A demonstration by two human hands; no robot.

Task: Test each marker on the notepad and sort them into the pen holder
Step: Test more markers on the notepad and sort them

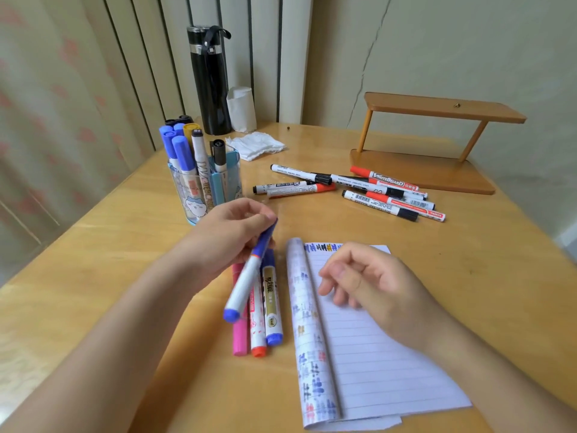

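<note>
My left hand (231,232) grips a capped blue-and-white marker (246,282) by its cap end, tilted above three markers lying on the table: a pink one (239,335), a red one (258,332) and a blue-and-gold one (272,307). My right hand (371,282) hovers over the lined notepad (374,354), fingers loosely curled and holding nothing. The notepad's folded-back page (307,332) carries blue, red and black test marks. The clear pen holder (206,185) at the back left holds several markers.
Several black and red whiteboard markers (359,190) lie scattered behind the notepad. A wooden shelf stand (431,151) sits at the back right. A black flask (210,79), a paper roll (242,109) and crumpled tissue (254,145) stand near the wall.
</note>
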